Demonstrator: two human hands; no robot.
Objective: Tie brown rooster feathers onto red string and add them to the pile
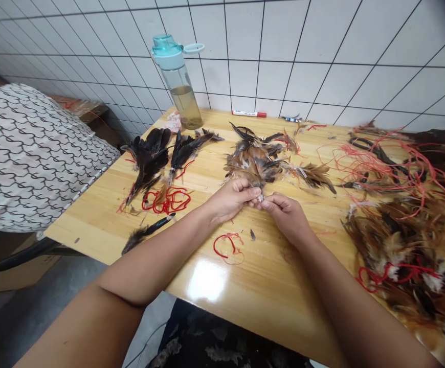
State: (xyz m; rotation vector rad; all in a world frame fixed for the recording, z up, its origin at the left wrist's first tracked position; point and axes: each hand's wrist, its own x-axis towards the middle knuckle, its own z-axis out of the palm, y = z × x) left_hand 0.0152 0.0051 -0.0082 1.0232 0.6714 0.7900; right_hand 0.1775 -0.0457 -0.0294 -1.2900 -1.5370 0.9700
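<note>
Near the middle of the wooden tabletop (284,291), your left hand (230,200) and right hand (286,217) meet in a narrow pinch on the pale base of a bunch of brown and black feathers (253,166), whose tips fan out toward the far edge. Keep your fingertips firmly closed on that base so the shafts stay gathered. Work clear of the loose red thread (226,246) just in front of your hands and the tangled feather heap (402,240) along the tabletop's right edge.
</note>
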